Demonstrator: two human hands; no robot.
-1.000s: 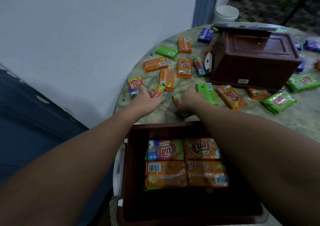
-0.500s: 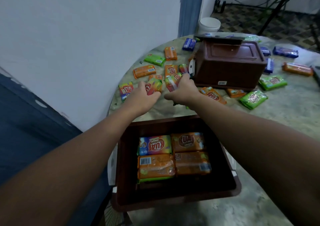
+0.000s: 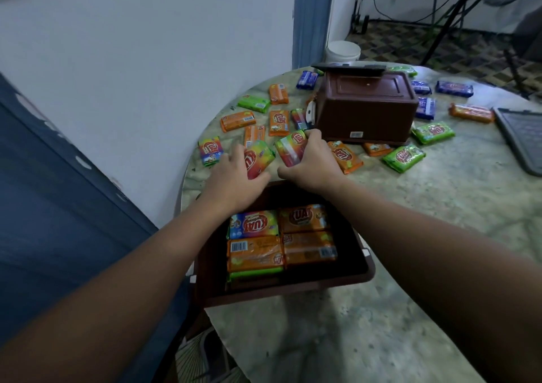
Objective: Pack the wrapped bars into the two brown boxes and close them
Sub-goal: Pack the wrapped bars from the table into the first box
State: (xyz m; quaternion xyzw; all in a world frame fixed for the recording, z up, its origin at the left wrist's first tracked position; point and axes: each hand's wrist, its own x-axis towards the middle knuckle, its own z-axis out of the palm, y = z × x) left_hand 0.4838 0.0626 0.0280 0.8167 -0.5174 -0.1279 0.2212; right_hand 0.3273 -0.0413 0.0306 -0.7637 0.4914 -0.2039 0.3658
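Near box: the open brown plastic box (image 3: 356, 253) sits at the near edge of the round marbled table (image 3: 440, 221), with wrapped bars (image 3: 281, 241) stacked inside toward its left.
Far box: the brown plastic box lying on its side (image 3: 366, 109) rests behind the near box, farther across the table.
Hands: the left hand (image 3: 231, 177) and right hand (image 3: 313, 162) sit side by side between the two boxes, each holding a bar.
Loose bars: scattered on the table left, right and behind the far box.
Tray: the dark flat tray (image 3: 522, 136) lies at the table's right edge.
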